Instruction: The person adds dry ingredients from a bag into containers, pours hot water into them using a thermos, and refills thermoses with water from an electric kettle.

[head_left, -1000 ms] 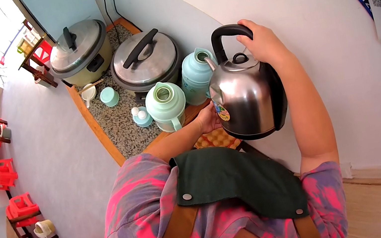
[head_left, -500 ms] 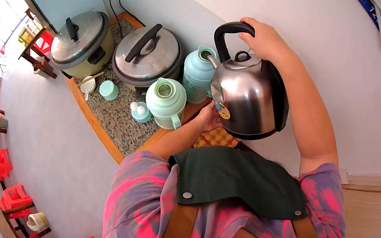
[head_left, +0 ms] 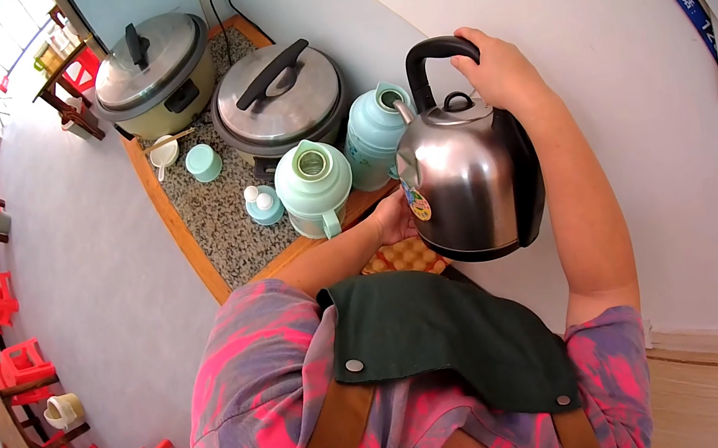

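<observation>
My right hand (head_left: 496, 68) is wrapped round the black top handle of a steel electric kettle (head_left: 466, 182). The kettle's spout tip rests at the open mouth of a blue thermos flask (head_left: 371, 136); no stream of water is visible. Low beside the kettle's left side is my left hand (head_left: 393, 216), below the blue flask. Its fingers pass behind the kettle, so their grip is hidden. A pale green thermos flask (head_left: 315, 189) stands uncapped to the left of the blue one, its handle toward me.
Two large rice cookers, one near (head_left: 279, 95) and one farther (head_left: 153, 73), stand on the granite counter (head_left: 221, 223). Flask stoppers (head_left: 263, 204), a teal cup (head_left: 203, 163) and a white ladle (head_left: 164, 152) lie there too. An egg tray (head_left: 404, 257) sits below the kettle.
The kettle and both hands hold nearly the same pose, with the spout still at the blue flask's mouth. The whole view has shifted slightly.
</observation>
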Demonstrator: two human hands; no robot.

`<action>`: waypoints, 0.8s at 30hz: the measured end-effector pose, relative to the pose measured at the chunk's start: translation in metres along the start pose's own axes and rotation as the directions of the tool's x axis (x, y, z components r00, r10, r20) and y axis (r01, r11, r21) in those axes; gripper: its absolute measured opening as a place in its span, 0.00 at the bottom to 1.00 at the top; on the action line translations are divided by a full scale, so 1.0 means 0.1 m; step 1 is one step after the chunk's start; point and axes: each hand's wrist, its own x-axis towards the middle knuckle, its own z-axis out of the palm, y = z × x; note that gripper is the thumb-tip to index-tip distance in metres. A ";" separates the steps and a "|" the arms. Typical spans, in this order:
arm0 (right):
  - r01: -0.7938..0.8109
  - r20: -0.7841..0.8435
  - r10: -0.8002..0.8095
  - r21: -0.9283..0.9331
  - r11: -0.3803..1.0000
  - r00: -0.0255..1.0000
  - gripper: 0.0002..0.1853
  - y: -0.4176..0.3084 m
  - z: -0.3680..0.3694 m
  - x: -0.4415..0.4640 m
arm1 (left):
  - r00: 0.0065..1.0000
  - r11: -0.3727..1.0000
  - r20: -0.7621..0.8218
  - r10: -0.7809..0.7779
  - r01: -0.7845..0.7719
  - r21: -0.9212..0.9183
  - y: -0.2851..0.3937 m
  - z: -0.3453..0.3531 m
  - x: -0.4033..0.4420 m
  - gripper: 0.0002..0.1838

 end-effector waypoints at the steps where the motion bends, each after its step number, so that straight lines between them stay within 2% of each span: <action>1: -0.003 0.003 0.003 -0.006 1.000 1.000 0.22 -0.02 -0.01 0.00 | 1.000 1.000 0.014 0.001 -0.001 0.001 0.00 -0.03 0.01 0.26; 14: 0.003 0.013 -0.002 -0.075 0.997 1.000 0.22 -0.09 -0.03 0.01 | 0.999 0.999 0.053 -0.011 0.013 -0.031 0.01 0.02 -0.03 0.25; 20: 0.004 0.002 -0.004 -0.144 0.990 1.000 0.22 -0.14 -0.03 0.00 | 1.000 1.000 0.014 0.001 0.000 -0.021 0.03 0.09 -0.10 0.25; 24: -0.002 0.019 0.005 -0.143 0.990 1.000 0.23 -0.17 -0.04 0.01 | 0.999 1.000 0.027 -0.026 0.026 -0.008 0.06 0.12 -0.11 0.28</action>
